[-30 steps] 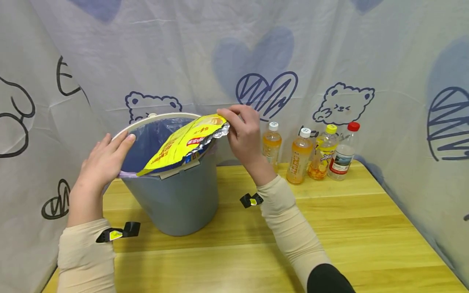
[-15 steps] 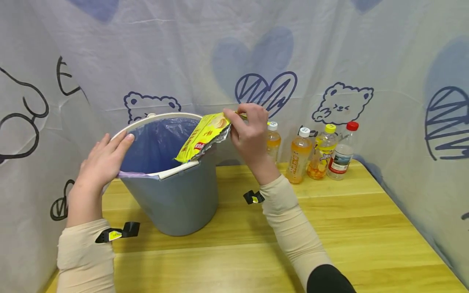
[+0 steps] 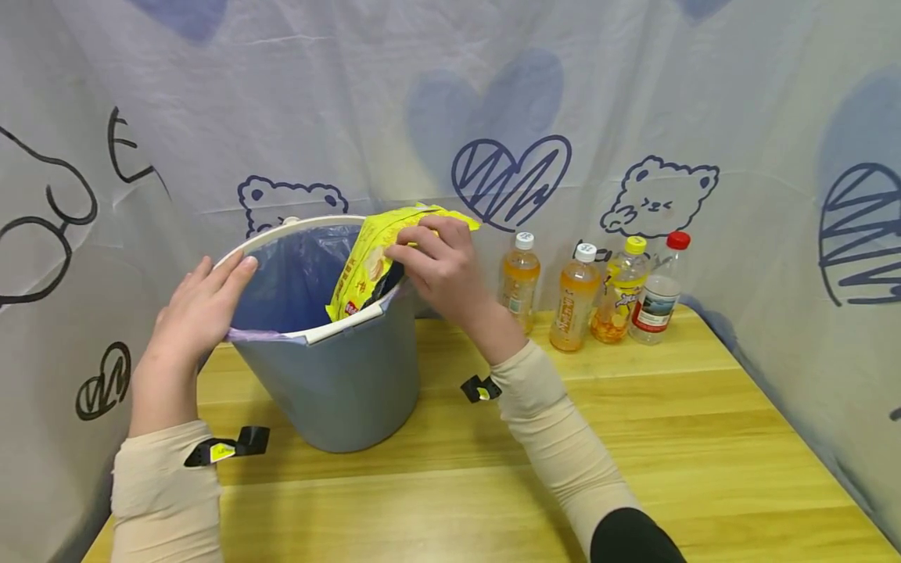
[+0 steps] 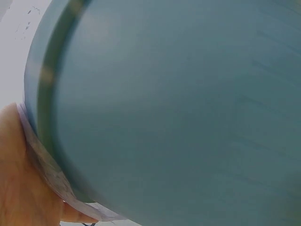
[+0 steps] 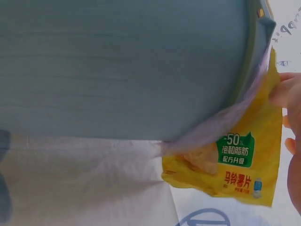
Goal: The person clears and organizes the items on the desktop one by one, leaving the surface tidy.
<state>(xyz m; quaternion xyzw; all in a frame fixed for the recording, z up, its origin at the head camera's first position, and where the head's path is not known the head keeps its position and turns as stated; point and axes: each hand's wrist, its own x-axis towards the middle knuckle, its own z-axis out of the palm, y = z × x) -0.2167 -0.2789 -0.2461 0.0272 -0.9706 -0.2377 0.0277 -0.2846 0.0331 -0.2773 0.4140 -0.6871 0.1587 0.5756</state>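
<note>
A yellow potato chip bag (image 3: 380, 246) lies over the right rim of a grey-blue trash bin (image 3: 338, 383), one end inside the bin. My right hand (image 3: 443, 270) holds the bag with curled fingers. In the right wrist view, the chip bag (image 5: 235, 174) hangs outside the rim, and part of my right hand (image 5: 291, 113) shows at the edge. My left hand (image 3: 200, 305) rests on the bin's left rim with its fingers fairly straight. The left wrist view has my left hand (image 4: 28, 174) against the rim and purple liner (image 4: 51, 176); its fingertips are mostly hidden.
Several drink bottles stand upright at the back right: two orange ones with white caps (image 3: 524, 241), one with a yellow cap (image 3: 636, 246) and one with a red cap (image 3: 678, 241). The wooden table (image 3: 669, 438) meets a printed cloth backdrop (image 3: 394, 102).
The chip bag has turned and bunched over the right rim, its top sticking out past my right hand. That hand has moved slightly left and down. My left hand stays put.
</note>
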